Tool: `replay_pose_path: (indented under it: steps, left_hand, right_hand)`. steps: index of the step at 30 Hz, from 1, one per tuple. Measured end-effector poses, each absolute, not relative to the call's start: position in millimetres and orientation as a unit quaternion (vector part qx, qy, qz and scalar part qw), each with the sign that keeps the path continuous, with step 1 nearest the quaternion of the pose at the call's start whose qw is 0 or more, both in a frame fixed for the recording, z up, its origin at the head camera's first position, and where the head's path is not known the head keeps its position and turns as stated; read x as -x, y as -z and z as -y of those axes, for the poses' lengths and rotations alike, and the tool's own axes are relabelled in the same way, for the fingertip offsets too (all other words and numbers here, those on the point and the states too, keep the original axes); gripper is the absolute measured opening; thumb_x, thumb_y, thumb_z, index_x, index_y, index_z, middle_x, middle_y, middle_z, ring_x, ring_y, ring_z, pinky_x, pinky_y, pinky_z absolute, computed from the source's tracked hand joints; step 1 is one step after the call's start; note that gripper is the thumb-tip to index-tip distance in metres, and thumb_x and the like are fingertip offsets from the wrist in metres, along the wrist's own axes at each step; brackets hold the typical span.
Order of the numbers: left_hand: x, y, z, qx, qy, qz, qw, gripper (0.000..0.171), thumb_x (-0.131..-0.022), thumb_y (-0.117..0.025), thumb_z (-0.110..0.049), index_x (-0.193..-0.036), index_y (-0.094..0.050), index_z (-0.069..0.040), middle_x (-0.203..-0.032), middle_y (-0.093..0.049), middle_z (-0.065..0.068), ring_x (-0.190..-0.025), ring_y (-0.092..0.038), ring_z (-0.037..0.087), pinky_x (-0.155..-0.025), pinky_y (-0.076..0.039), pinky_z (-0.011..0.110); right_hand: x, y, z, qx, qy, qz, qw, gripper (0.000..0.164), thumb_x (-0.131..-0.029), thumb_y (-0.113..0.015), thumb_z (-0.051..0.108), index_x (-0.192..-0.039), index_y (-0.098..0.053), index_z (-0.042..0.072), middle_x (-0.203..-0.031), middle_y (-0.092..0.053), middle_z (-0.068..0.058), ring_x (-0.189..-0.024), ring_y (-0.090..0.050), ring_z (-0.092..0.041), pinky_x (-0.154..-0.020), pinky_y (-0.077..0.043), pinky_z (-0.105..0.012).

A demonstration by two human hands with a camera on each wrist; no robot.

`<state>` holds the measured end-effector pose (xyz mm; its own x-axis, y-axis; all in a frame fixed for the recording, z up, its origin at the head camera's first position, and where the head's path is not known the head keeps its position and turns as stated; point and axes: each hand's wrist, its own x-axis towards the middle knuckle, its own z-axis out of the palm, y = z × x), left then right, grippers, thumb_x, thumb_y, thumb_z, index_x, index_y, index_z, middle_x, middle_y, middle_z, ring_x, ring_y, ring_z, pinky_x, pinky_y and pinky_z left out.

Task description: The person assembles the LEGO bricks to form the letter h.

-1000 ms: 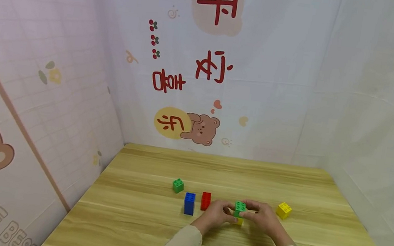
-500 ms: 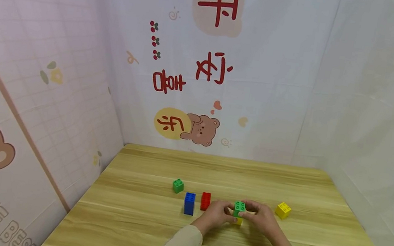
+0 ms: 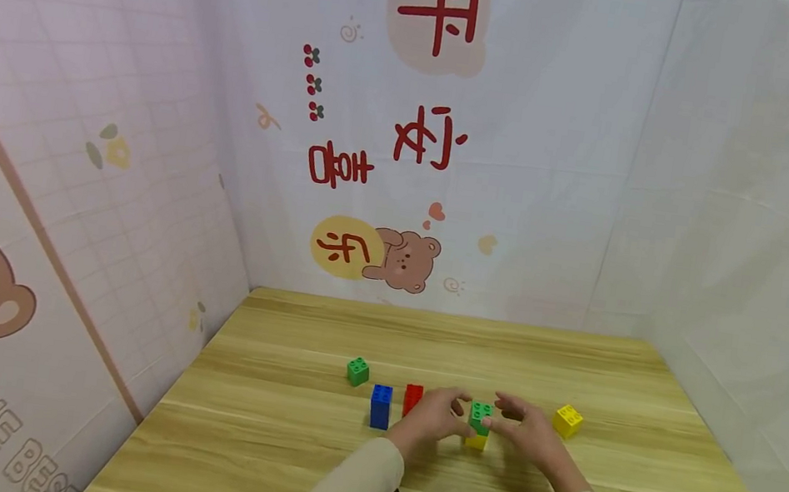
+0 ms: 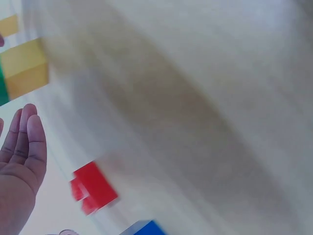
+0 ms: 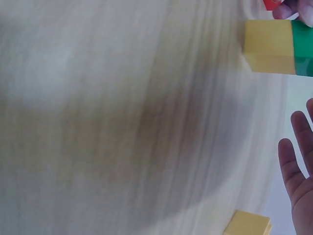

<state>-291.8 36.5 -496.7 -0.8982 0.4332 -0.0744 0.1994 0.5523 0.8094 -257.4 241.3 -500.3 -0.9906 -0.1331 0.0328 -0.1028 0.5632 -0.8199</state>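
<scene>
A green brick point(image 3: 481, 412) sits on top of a yellow brick point(image 3: 476, 442), forming a small upright stack between the two hands. My left hand point(image 3: 437, 414) is at the stack's left side, its fingers relaxed and spread from the thumb. On the other side, my right hand point(image 3: 527, 431) has its fingers loosened away, with the thumb near the green brick. Both wrist views show a gap between the nearer hand's fingers and the stack: the left hand point(image 4: 24, 147) below the yellow brick point(image 4: 27, 68), and the right hand point(image 5: 301, 171) below its yellow brick point(image 5: 269, 46).
Left of the hands stand a tall blue block point(image 3: 380, 408) and a red brick point(image 3: 412, 398), partly covered by the left hand. A loose green brick point(image 3: 357, 372) lies farther left. Another yellow brick point(image 3: 567, 422) is to the right. Fabric walls enclose the wooden table point(image 3: 288, 466).
Both hands have let go of the green and yellow stack; their fingers have lifted and spread away from it. The stack stays in place.
</scene>
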Motion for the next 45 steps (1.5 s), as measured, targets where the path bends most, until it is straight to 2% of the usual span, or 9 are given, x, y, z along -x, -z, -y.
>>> replay_pose_path:
  steps: [7, 12, 16, 24, 38, 45]
  left_hand:
    - [296.5, 469.8, -26.8, -0.198, -0.460, -0.854, 0.140, 0.052, -0.085, -0.080, -0.020, -0.134, -0.061, -0.016, -0.118, -0.063, 0.010, -0.095, -0.060, 0.016, -0.078, -0.054, 0.035]
    - [303.1, 454.7, -19.4, -0.207, -0.461, -0.854, 0.123, 0.050, -0.088, -0.078, -0.021, -0.135, -0.060, -0.016, -0.120, -0.063, 0.011, -0.099, -0.061, 0.017, -0.079, -0.054, 0.034]
    - [309.2, 443.2, -11.6, -0.208, -0.468, -0.852, 0.110, 0.050, -0.089, -0.077, -0.025, -0.136, -0.060, -0.015, -0.120, -0.063, 0.009, -0.103, -0.061, 0.019, -0.082, -0.054, 0.035]
    - [322.8, 428.3, 11.8, -0.200, -0.475, -0.853, 0.079, 0.050, -0.091, -0.074, -0.026, -0.138, -0.059, -0.015, -0.120, -0.063, 0.007, -0.108, -0.060, 0.023, -0.084, -0.054, 0.036]
    - [330.6, 417.0, 50.1, -0.164, -0.503, -0.846, 0.061, 0.049, -0.094, -0.071, -0.029, -0.139, -0.057, -0.016, -0.122, -0.061, 0.007, -0.113, -0.057, 0.025, -0.090, -0.051, 0.044]
    - [333.5, 418.5, 61.8, -0.151, -0.504, -0.849, 0.051, 0.050, -0.095, -0.070, -0.029, -0.141, -0.055, -0.014, -0.125, -0.061, 0.010, -0.115, -0.057, 0.028, -0.092, -0.050, 0.046]
  right_hand:
    - [259.0, 490.4, -239.4, 0.047, 0.473, -0.880, -0.003, 0.070, -0.095, -0.065, 0.044, -0.146, -0.046, 0.000, -0.140, -0.052, -0.024, -0.128, -0.050, -0.042, -0.097, -0.047, -0.053]
    - [261.5, 487.1, -236.2, 0.031, 0.475, -0.879, -0.011, 0.078, -0.093, -0.060, 0.057, -0.147, -0.046, 0.003, -0.144, -0.049, -0.022, -0.130, -0.048, -0.040, -0.098, -0.046, -0.053]
    - [264.2, 484.8, -233.5, 0.030, 0.472, -0.881, -0.025, 0.078, -0.094, -0.057, 0.059, -0.147, -0.046, 0.003, -0.145, -0.049, -0.022, -0.131, -0.047, -0.041, -0.099, -0.045, -0.054]
    - [269.5, 472.4, -223.8, 0.022, 0.461, -0.885, -0.060, 0.070, -0.099, -0.054, 0.054, -0.147, -0.046, 0.003, -0.144, -0.049, -0.022, -0.131, -0.048, -0.039, -0.100, -0.045, -0.054]
    - [277.4, 446.2, -188.4, -0.024, 0.514, -0.851, -0.108, 0.057, -0.100, -0.062, 0.032, -0.146, -0.047, 0.003, -0.146, -0.048, -0.019, -0.132, -0.046, -0.036, -0.100, -0.046, -0.050]
    - [284.9, 441.4, -167.6, -0.048, 0.534, -0.835, -0.127, 0.056, -0.098, -0.065, 0.030, -0.145, -0.049, 0.005, -0.143, -0.051, -0.019, -0.130, -0.048, -0.034, -0.100, -0.045, -0.050]
